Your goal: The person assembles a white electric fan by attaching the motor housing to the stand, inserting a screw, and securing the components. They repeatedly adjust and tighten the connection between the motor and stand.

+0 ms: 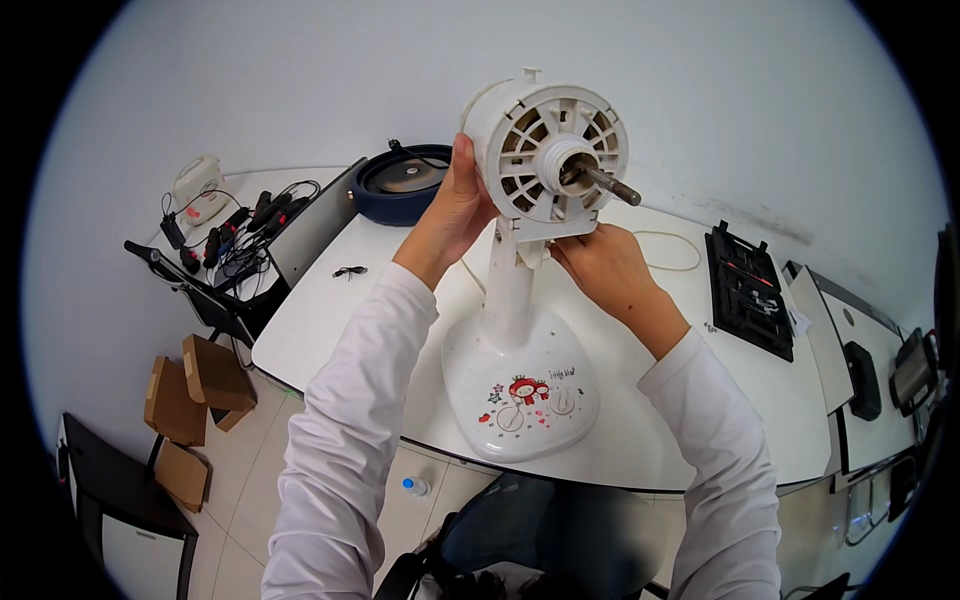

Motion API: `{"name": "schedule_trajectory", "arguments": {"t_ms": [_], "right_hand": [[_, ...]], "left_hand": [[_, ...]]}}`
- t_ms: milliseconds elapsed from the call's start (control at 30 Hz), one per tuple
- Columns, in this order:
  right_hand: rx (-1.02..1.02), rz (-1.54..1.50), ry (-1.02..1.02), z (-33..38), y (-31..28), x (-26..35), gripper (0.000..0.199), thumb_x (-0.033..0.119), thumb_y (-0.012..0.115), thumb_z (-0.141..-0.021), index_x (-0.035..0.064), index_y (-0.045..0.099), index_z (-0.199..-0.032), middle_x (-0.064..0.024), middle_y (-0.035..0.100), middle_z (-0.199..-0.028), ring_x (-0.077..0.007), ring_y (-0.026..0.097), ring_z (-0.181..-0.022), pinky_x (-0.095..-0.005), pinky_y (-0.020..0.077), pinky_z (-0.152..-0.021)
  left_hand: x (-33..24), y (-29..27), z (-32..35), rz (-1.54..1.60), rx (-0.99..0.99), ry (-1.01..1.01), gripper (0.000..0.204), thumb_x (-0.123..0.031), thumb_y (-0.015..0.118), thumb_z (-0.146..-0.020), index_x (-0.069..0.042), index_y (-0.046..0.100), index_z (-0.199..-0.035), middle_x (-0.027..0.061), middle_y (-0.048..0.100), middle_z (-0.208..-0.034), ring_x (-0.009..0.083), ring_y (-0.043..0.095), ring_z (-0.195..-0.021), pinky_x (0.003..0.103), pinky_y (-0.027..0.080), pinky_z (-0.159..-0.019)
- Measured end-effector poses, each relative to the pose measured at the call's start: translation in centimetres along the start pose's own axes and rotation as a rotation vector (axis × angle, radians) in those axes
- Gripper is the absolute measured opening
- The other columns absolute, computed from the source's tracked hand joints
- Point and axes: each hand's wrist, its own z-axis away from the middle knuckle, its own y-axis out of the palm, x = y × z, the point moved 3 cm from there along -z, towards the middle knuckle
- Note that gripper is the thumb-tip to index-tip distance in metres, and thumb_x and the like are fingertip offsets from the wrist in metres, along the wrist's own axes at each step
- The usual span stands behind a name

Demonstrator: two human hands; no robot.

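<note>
A white desk fan, without blades or guard, stands upright on the table. Its round motor housing [500, 150] has a slotted front, and a bare metal shaft [612, 186] sticks out to the right. Below are a neck [510, 290] and a rounded base [520, 400] with two knobs and red cartoon prints. My left hand [458, 215] grips the housing's left side, thumb up along it and the other fingers hidden behind. My right hand [605, 270] is closed at the joint under the housing. Its fingertips are partly hidden there, so what they pinch cannot be made out.
A black tool case [748, 290] lies open at the table's right. A dark blue round object [395, 188] sits at the back left, and a small black cable [350, 271] lies nearby. Tangled black cables and tools [245, 235] fill the left side table. Cardboard boxes [215, 375] stand below.
</note>
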Motion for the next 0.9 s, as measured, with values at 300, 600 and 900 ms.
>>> {"name": "schedule_trajectory", "arguments": {"t_ms": [300, 600, 900], "right_hand": [[0.012, -0.002, -0.026, -0.2, -0.2, -0.1, 0.011, 0.016, 0.058, -0.079, 0.0082, 0.06, -0.086, -0.0082, 0.059, -0.086, -0.0239, 0.059, -0.065, -0.034, 0.048, -0.051], [0.066, -0.025, -0.083, -0.8, -0.9, -0.3, 0.012, 0.015, 0.056, -0.079, 0.0112, 0.065, -0.086, -0.0067, 0.059, -0.078, -0.0222, 0.059, -0.068, -0.0327, 0.0483, -0.055], [0.084, -0.048, -0.052, -0.6, -0.7, -0.4, 0.012, 0.015, 0.055, -0.081, 0.0109, 0.065, -0.088, -0.0068, 0.059, -0.078, -0.023, 0.059, -0.067, -0.0336, 0.0476, -0.054]], "left_hand": [[-0.1, 0.1, 0.1, 0.0, -0.003, -0.003, 0.102, -0.084, 0.04, -0.062, -0.011, 0.032, -0.133, 0.0081, 0.044, -0.129, 0.0214, 0.042, -0.119, 0.042, 0.033, -0.099], [0.1, -0.1, 0.0, 0.007, 0.005, -0.008, 0.101, -0.083, 0.039, -0.063, -0.012, 0.028, -0.134, 0.0076, 0.044, -0.129, 0.0213, 0.042, -0.119, 0.042, 0.034, -0.098], [0.9, -0.6, 0.0, 0.011, 0.032, 0.026, 0.104, -0.082, 0.04, -0.063, -0.012, 0.018, -0.137, 0.0086, 0.036, -0.134, 0.0236, 0.04, -0.12, 0.041, 0.035, -0.098]]}}
